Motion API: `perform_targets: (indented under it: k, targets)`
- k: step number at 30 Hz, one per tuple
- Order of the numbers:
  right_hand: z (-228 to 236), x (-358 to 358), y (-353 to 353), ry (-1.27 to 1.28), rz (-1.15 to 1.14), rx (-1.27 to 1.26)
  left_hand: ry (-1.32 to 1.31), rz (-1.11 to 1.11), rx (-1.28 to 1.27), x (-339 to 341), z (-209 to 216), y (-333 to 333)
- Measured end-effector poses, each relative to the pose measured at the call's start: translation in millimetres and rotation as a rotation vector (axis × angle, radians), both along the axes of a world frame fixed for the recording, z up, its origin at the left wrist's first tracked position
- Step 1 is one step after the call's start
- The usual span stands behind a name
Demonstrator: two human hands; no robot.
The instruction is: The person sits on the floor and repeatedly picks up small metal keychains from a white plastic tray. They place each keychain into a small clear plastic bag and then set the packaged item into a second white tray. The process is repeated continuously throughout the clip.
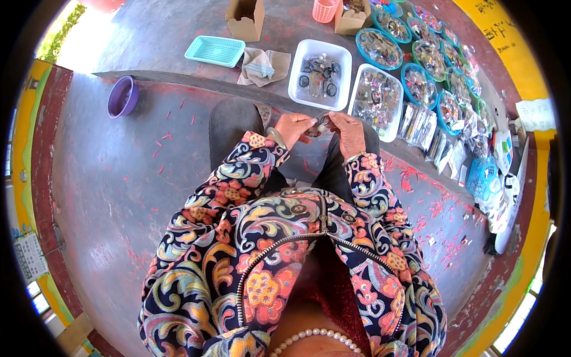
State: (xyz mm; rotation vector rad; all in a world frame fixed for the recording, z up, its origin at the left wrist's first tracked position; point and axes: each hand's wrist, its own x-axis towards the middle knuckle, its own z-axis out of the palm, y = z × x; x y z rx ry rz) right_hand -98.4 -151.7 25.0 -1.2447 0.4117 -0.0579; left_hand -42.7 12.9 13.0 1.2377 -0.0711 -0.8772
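My left hand (pixel 292 128) and my right hand (pixel 350 132) meet over my knees, both closed with fingertips pinched. Between them they hold a small dark loop (pixel 322 122), like a hair tie, with something pale and shiny at it. Its exact kind is too small to make out. Just beyond my hands stands a white tray (pixel 295 89) with several dark loops and small brown and pale pieces in it. To its right, near my right hand, another white tray (pixel 389 135) is full of small packed items.
Several blue and green baskets (pixel 380 49) of small packages crowd the far right, with plastic packets (pixel 416 124) before them. A turquoise basket (pixel 215 51), a crumpled cloth (pixel 262 65) and cardboard boxes (pixel 245 21) sit farther off. A purple basin (pixel 122 97) stands left on the floor.
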Motion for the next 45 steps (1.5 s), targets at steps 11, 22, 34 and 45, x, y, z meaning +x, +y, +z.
perform_targets:
  k: [11,22,34,45]
  targets:
    - [0.8,4.7,0.7,0.066,0.102,-0.056,0.182,0.108,-0.12,5.1,-14.5,2.1]
    - [-7.3,2.4,6.3,0.093,0.187,-0.129,0.135,0.172,-0.007,1.5,-16.1,3.1]
    - [-7.3,18.9,-4.4,0.267,0.24,-0.137,0.14,0.147,0.112,-4.0,-16.0,0.4]
    - [-51.7,108.3,-36.2,0.536,0.165,-0.215,0.142,0.099,0.151,-4.0,-3.4,-4.4]
